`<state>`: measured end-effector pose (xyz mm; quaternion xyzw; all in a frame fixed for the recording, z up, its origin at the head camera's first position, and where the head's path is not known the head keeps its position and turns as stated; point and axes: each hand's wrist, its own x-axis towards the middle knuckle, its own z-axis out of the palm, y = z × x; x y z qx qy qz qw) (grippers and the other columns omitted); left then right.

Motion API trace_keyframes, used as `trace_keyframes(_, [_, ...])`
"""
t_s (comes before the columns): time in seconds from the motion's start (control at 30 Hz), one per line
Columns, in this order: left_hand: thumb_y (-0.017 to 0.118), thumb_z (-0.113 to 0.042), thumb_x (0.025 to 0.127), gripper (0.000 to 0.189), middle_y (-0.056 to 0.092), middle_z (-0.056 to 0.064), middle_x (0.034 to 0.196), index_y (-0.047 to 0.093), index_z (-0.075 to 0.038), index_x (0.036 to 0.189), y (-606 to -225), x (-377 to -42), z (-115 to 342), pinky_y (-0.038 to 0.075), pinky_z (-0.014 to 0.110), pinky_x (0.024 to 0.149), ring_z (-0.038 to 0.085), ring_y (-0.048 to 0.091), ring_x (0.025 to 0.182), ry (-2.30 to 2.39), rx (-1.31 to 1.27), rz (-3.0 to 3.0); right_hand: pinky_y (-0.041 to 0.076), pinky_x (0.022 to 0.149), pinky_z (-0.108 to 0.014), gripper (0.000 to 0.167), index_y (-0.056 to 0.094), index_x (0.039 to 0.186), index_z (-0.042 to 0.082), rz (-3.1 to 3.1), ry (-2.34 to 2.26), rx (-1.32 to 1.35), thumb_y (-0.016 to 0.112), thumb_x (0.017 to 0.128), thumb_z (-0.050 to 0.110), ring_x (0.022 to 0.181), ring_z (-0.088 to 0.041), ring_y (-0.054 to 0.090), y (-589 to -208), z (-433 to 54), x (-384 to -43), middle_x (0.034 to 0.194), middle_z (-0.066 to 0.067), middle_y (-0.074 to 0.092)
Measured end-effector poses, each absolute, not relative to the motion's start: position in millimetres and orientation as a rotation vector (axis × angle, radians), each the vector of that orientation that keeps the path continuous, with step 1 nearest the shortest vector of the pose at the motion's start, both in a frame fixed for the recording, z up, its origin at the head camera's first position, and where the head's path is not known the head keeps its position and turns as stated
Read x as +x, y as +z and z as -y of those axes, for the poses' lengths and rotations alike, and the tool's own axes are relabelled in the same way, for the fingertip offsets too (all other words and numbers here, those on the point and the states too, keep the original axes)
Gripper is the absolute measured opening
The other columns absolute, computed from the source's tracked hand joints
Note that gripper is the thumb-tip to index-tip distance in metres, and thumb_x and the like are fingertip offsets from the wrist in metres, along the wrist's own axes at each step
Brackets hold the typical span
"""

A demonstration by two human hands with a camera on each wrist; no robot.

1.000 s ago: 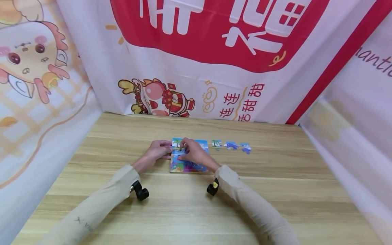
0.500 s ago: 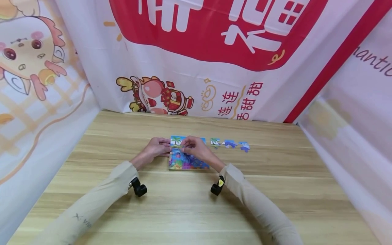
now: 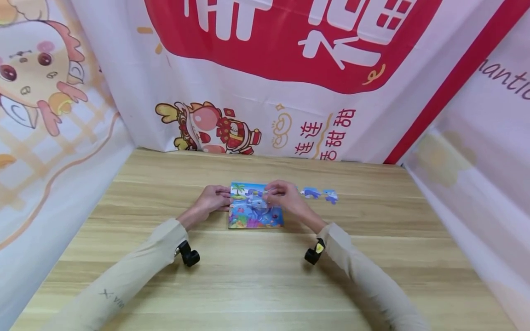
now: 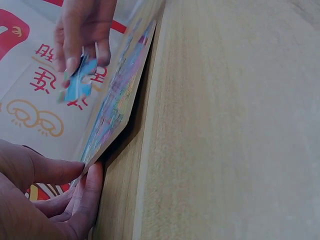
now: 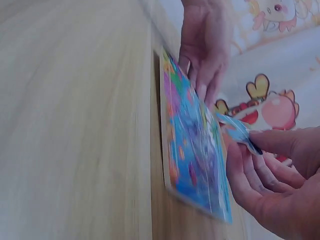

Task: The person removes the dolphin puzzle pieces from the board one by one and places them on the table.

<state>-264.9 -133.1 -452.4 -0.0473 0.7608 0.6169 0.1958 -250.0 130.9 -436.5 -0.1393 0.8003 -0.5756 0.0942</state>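
A flat jigsaw puzzle board [image 3: 248, 222] with a colourful sea picture lies in the middle of the wooden table. My left hand [image 3: 210, 198] grips its left edge; in the left wrist view the thumb is above and a finger [image 4: 92, 187] below the edge. Between thumb and fingers of my right hand [image 3: 287, 196] is a light blue jigsaw piece [image 5: 235, 131], held tilted over the board's upper right part. The same jigsaw piece [image 4: 81, 82] shows a knobbed outline in the left wrist view.
Two loose jigsaw pieces, one with dark blue [image 3: 311, 193] and another blue-and-white piece [image 3: 330, 196], lie right of the board. Behind the wooden table [image 3: 256, 276] hangs a printed cloth [image 3: 232, 78], and similar cloths line both sides.
My right hand has moved right across the board and now holds a jigsaw piece up from it. It covers the spot of the palm-tree piece. The left hand stays at the board's edge.
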Motion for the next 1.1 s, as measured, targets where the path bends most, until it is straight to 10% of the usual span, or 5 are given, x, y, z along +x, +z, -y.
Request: trace_keyframes(1.1, [0.062,0.005,0.100,0.049,0.059,0.026,0.131,0.048,0.013,0.146,-450,-263,130,0.067,0.025,0.077,0.013,0.068,0.085,1.726,-0.110,-2.161,0.053,0.064,-0.022,0.009,0.075,0.104,0.001,-2.775,-1.129,-0.170,0.074,0.096,0.005,0.079,-0.019,0.062,-444,-207,-249,0.094,-0.012,0.072])
